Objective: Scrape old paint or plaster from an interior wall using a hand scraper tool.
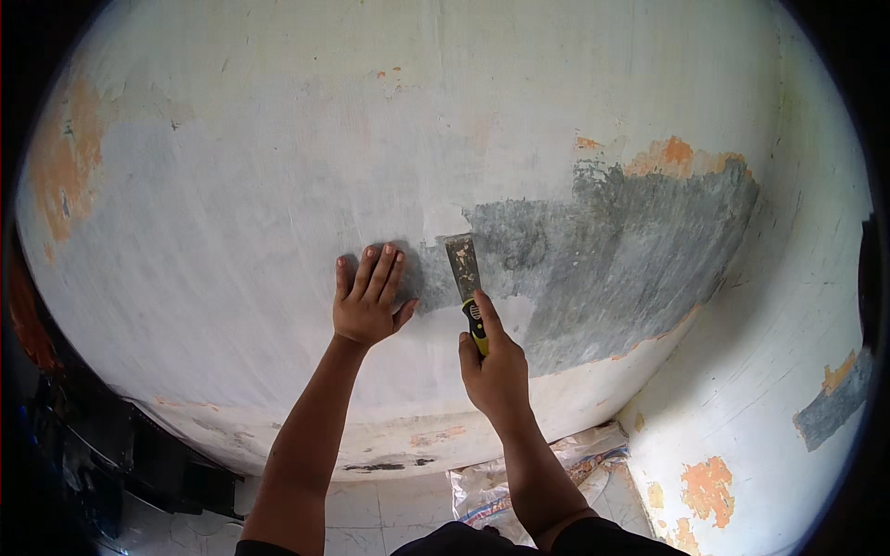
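Observation:
My right hand [496,366] is wrapped round the black and yellow-green handle of a putty knife [463,264], the index finger stretched along it. The flat metal blade points up and has pale flecks stuck on it. Its tip lies at the edge between white paint and the bare grey patch [621,250] of the wall. To the left, my left hand [369,295] rests flat against the wall [232,232], fingers spread and holding nothing. Grey surface shows beside and between the two hands, bordered by white coating.
Orange patches [675,157] show along the grey area's upper edge and at the far left. A side wall [742,389] with peeled spots meets this one at the right. Below, a plastic sack [477,491] lies on the tiled floor [408,505]; dark objects [158,454] stand at lower left.

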Available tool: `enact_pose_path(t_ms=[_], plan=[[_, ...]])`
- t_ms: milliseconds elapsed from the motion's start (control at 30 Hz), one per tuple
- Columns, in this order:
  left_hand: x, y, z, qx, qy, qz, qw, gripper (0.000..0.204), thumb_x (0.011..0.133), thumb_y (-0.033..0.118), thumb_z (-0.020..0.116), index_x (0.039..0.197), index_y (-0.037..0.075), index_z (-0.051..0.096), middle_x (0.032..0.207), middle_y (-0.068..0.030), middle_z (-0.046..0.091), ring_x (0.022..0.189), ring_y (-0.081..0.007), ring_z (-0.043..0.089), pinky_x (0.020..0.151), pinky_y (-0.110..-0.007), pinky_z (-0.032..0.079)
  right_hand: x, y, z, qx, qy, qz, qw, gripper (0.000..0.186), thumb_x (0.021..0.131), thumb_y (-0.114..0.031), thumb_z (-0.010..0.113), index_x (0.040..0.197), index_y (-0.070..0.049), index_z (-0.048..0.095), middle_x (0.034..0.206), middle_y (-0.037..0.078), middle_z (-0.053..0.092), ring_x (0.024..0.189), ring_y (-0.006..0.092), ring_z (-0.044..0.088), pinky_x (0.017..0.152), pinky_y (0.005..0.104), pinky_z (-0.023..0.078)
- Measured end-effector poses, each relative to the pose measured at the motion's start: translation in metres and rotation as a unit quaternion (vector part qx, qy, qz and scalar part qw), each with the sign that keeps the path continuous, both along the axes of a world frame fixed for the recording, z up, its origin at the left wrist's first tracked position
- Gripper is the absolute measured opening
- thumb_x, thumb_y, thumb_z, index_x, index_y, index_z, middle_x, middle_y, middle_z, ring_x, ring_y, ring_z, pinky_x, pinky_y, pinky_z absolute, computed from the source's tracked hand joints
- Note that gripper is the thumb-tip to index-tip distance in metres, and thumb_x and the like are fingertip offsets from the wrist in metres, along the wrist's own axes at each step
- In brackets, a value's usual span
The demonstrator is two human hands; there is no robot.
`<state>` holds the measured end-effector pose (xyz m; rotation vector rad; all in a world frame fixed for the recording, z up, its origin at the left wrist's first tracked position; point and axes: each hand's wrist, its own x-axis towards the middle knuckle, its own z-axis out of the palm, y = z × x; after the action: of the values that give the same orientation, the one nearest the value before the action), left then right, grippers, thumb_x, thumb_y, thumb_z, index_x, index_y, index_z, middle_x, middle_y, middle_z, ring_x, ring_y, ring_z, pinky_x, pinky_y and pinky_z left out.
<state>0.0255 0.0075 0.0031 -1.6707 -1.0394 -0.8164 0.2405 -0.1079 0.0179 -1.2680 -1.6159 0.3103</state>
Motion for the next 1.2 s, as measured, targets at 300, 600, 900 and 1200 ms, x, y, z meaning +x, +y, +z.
enact_pose_path(t_ms=[300,600,900,1200], plan=[[-0.001,0.000,-0.003,0.012,0.004,0.009,1.000,0.069,0.090,0.056,0.052,0.144,0.014,0.047,0.154,-0.0049,0.038,0.145,-0.0262,0.029,0.117,-0.059,0.014,0.014,0.002,0.000,0.017,-0.021,0.002,1.000,0.062,0.091,-0.017,0.059,0.149,-0.021,0.037,0.098,0.018,0.067,0.083,0.0353,0.068,0.073,0.0433,0.055],[0.002,0.002,-0.003,0.022,-0.004,-0.008,1.000,0.066,0.090,0.055,0.051,0.142,0.014,0.050,0.153,-0.0053,0.040,0.144,-0.0267,0.032,0.117,-0.058,0.015,0.025,0.000,0.010,-0.004,0.030,0.049,0.998,0.060,0.089,-0.014,0.061,0.146,-0.018,0.043,0.098,0.020,0.069,0.085,0.0363,0.068,0.074,0.0415,0.054],[0.000,-0.001,-0.003,0.007,0.001,0.008,1.000,0.067,0.090,0.055,0.051,0.143,0.015,0.049,0.154,-0.0051,0.039,0.145,-0.0263,0.030,0.117,-0.059,0.015,0.012,-0.004,0.008,-0.016,0.022,0.019,0.999,0.060,0.090,-0.015,0.062,0.146,-0.018,0.042,0.106,0.021,0.068,0.087,0.0363,0.069,0.076,0.0413,0.055],[0.001,0.001,-0.002,0.008,-0.003,0.012,1.000,0.068,0.089,0.057,0.051,0.144,0.016,0.048,0.154,-0.0047,0.038,0.145,-0.0258,0.029,0.117,-0.060,0.014,0.002,-0.004,-0.003,-0.020,0.003,0.037,0.999,0.062,0.091,-0.014,0.059,0.148,-0.014,0.035,0.112,0.022,0.067,0.093,0.0391,0.068,0.079,0.0444,0.055]])
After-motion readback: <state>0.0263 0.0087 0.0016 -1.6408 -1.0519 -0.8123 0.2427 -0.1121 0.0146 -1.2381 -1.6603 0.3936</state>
